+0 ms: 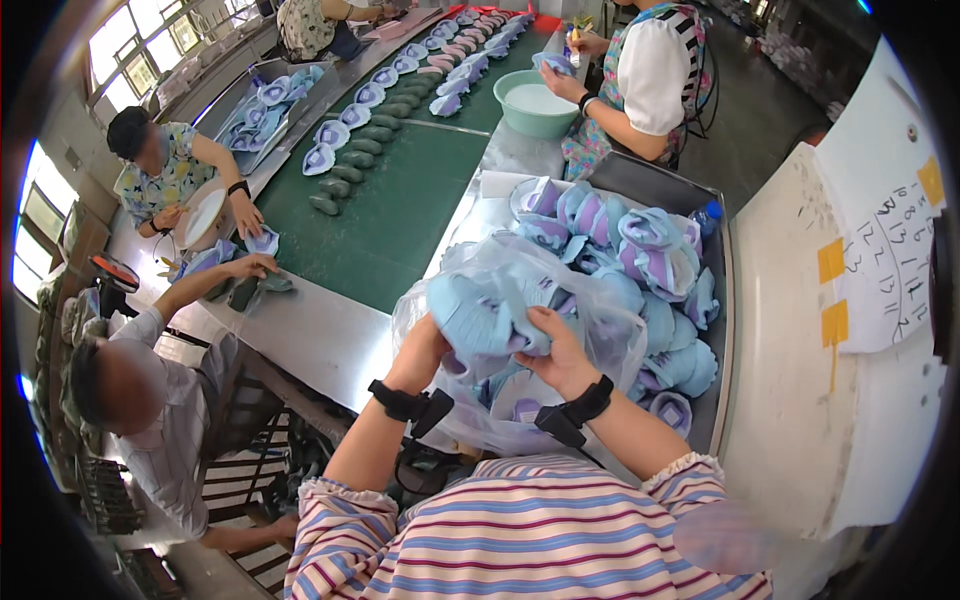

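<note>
Both my hands hold a light-blue shoe upper, or a small stack of them, in front of me. My left hand is closed around its near left side. On the other side, my right hand pinches the edge between thumb and fingers. Beneath the upper lies a clear plastic bag, its film spread around more blue and purple pieces. A heap of blue and purple shoe uppers fills the metal tray to the right. Whether the held piece is one upper or several, I cannot tell.
A green conveyor belt carries rows of blue-purple uppers and grey-green shoe lasts. Co-workers sit along the left side and at the far right, near a mint-green basin. A blue-capped bottle stands in the tray's corner. A white board rises at right.
</note>
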Demonstrator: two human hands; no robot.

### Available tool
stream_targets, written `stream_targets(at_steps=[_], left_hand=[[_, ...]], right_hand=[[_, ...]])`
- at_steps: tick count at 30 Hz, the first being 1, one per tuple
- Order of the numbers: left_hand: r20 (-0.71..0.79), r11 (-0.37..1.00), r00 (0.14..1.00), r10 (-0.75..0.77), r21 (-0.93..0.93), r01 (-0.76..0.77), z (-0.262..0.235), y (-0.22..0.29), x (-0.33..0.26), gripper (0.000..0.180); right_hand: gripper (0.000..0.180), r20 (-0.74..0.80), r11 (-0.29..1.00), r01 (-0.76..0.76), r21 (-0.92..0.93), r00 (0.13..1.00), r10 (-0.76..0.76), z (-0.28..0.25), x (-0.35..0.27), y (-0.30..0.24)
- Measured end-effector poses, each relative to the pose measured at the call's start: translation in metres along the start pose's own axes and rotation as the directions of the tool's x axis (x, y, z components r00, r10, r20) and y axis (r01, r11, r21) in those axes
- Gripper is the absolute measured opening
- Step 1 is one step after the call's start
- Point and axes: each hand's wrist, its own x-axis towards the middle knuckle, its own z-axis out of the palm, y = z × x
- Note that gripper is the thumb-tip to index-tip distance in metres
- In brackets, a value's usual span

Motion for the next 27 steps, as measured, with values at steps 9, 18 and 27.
stream_targets(at_steps=[9, 18, 27], left_hand=[[-0.217, 0.914, 0.968, 0.122, 0.406, -0.025, 0.016, -0.015, -0.029, 0.046], [-0.072, 0.522, 0.904, 0.421, 0.834, -0.177, 0.031, 0.009, -0.023, 0.036], [-0.427, 0.903, 0.867, 0.257, -0.215, -0.373, -0.024, 0.008, -0.022, 0.027]], right_hand=[[0.069, 0.327, 0.966, -0.018, -0.257, 0.939, 0.104, -0.025, -0.017, 0.000], [0.103, 0.650, 0.247, 0.858, -0.450, 0.504, -0.569, 0.002, -0.016, 0.004], [0.067, 0.785, 0.988, 0.137, 0.065, 0.605, -0.136, -0.067, -0.019, -0.046]])
